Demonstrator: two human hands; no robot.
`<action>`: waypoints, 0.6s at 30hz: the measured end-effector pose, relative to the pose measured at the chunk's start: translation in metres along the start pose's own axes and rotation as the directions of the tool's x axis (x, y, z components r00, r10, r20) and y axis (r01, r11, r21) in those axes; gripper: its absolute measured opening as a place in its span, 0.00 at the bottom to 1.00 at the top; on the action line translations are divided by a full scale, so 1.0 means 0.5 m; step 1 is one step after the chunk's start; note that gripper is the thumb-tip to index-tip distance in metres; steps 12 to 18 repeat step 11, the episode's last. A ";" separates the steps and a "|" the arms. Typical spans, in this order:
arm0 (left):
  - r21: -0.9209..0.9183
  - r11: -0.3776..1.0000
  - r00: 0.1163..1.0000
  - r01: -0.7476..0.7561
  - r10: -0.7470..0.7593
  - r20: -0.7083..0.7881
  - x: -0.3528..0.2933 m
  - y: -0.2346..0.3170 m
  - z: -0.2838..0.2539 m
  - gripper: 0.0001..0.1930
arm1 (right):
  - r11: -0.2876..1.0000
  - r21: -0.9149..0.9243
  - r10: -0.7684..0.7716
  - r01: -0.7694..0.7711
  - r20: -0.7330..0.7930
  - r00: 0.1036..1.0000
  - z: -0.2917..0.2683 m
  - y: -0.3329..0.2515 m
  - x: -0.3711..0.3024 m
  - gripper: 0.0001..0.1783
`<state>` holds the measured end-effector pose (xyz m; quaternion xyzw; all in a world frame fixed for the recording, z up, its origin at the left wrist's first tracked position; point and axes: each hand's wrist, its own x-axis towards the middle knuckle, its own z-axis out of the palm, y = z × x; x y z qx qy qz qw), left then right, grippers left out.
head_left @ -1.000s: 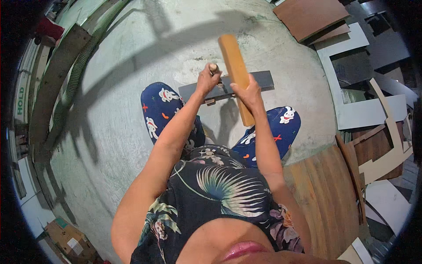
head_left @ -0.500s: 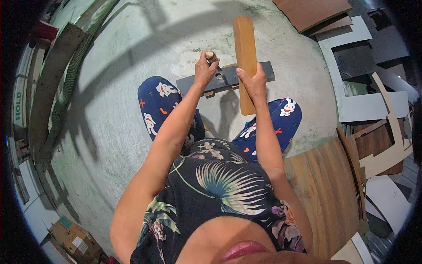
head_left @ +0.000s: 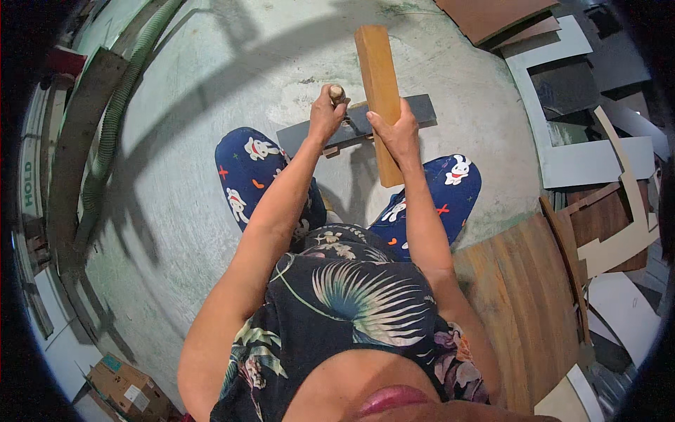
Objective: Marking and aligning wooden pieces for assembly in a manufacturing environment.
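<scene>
My left hand is closed round an upright chisel. Its round, pale wooden butt points up, and the lower end is mostly hidden by the hand. Below it a long dark grey board lies crosswise, with a small opening near its middle. A thick yellowish-brown wooden block is gripped near its middle by my right hand. The block stands lengthwise over the board, just right of the chisel and apart from it. Small wood pieces show under the board's near edge.
My knees, in blue rabbit-print trousers, flank the board on the concrete floor. Panel offcuts and a brown wood-grain sheet lie at right. A ribbed green hose runs along the left; a cardboard box sits lower left.
The wooden block has shifted slightly left, toward the chisel, with my right hand. My left hand keeps its hold on the chisel, nearly in place. The view has shifted slightly.
</scene>
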<state>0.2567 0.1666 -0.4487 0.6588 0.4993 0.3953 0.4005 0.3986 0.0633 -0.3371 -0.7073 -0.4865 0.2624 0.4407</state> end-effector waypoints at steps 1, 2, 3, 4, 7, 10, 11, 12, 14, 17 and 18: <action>0.000 1.000 1.000 -0.001 0.001 0.003 0.000 -0.001 0.001 0.18 | 1.000 0.000 0.002 -0.002 -0.002 1.000 0.001 0.000 -0.001 0.30; -0.004 1.000 1.000 -0.002 0.002 -0.002 0.001 -0.003 0.003 0.18 | 1.000 -0.005 0.000 0.000 -0.011 1.000 0.002 0.001 -0.001 0.30; -0.008 1.000 1.000 -0.003 0.003 -0.007 0.002 -0.006 0.004 0.17 | 1.000 -0.011 -0.001 0.001 -0.019 1.000 0.002 0.001 0.000 0.30; -0.008 1.000 1.000 -0.005 0.005 -0.006 0.004 -0.008 0.006 0.17 | 1.000 -0.010 -0.002 0.001 -0.022 1.000 0.002 0.002 0.001 0.30; 0.023 1.000 1.000 -0.011 0.011 0.000 0.005 -0.017 0.009 0.17 | 1.000 -0.016 -0.005 0.005 -0.015 1.000 0.004 0.008 0.001 0.31; 0.027 0.999 0.999 -0.035 0.034 0.026 0.008 -0.023 0.009 0.20 | 1.000 0.008 -0.002 0.002 -0.001 1.000 0.006 0.014 0.001 0.32; 0.031 0.999 0.999 -0.027 0.026 0.034 0.009 -0.022 0.009 0.20 | 1.000 0.012 0.005 -0.005 0.007 1.000 0.006 0.018 0.003 0.34; 0.031 0.999 0.999 -0.027 0.026 0.034 0.009 -0.022 0.009 0.20 | 1.000 0.012 0.005 -0.005 0.007 1.000 0.006 0.018 0.003 0.34; 0.031 0.999 0.999 -0.027 0.026 0.034 0.009 -0.022 0.009 0.20 | 1.000 0.012 0.005 -0.005 0.007 1.000 0.006 0.018 0.003 0.34; 0.031 0.999 0.999 -0.027 0.026 0.034 0.009 -0.022 0.009 0.20 | 1.000 0.012 0.005 -0.005 0.007 1.000 0.006 0.018 0.003 0.34; 0.031 0.999 0.999 -0.027 0.026 0.034 0.009 -0.022 0.009 0.20 | 1.000 0.012 0.005 -0.005 0.007 1.000 0.006 0.018 0.003 0.34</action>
